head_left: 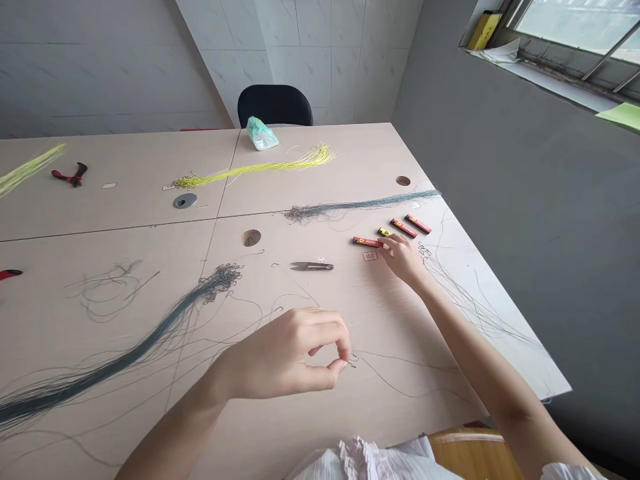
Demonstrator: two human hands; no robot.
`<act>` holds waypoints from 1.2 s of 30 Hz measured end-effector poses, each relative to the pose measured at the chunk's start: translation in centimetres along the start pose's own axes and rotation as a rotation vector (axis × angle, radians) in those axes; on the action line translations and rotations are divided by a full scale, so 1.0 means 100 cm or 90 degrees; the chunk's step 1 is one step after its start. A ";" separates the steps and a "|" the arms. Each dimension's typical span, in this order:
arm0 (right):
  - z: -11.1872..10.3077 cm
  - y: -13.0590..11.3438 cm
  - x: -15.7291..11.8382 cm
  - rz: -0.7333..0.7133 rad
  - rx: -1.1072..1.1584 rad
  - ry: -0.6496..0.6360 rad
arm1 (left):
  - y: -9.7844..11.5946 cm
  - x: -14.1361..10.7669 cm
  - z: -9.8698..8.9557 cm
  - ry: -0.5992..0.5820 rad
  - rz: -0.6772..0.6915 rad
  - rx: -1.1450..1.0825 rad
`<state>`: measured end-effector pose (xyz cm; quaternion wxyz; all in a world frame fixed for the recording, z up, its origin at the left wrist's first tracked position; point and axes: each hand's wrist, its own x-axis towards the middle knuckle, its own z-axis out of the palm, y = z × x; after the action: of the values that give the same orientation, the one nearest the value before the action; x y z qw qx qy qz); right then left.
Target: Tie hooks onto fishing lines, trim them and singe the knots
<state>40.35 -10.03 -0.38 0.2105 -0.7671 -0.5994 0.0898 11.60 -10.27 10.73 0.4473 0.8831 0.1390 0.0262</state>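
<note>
My left hand [295,353] is over the near middle of the table, thumb and forefinger pinched on a small hook [353,360] with thin line trailing right. My right hand [403,259] reaches to the right side, its fingertips on the end of a red and black tube [367,242]. A yellow-marked tube [385,232] lies just behind those fingers, partly hidden. Two more red tubes [403,228] [418,224] lie behind it. Small snips [312,266] rest left of the right hand. A bundle of dark lines with hooks [220,280] spreads to the left.
Farther back lie a second dark bundle [360,204], a yellow bundle [250,169], a plastic bag [262,134] and red pliers [71,175]. Loose lines [480,310] run along the right edge. The tabletop has round holes [251,238]. A black chair [275,105] stands behind.
</note>
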 end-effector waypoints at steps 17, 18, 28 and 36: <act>-0.059 -0.094 -0.129 0.023 0.870 -0.347 | 0.004 0.007 -0.004 0.063 0.068 -0.040; -0.059 -0.094 -0.129 0.034 0.874 -0.358 | 0.005 0.006 -0.004 0.060 0.063 -0.030; -0.062 -0.093 -0.131 0.108 0.771 -0.373 | 0.010 0.001 0.002 0.035 0.037 0.013; -0.064 -0.088 -0.133 0.135 0.750 -0.379 | 0.014 0.005 0.002 0.043 0.051 0.020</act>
<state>31.55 -22.47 7.57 0.4099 -0.5211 -0.4041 0.6302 12.44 -11.08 11.72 0.4271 0.8935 0.1190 0.0717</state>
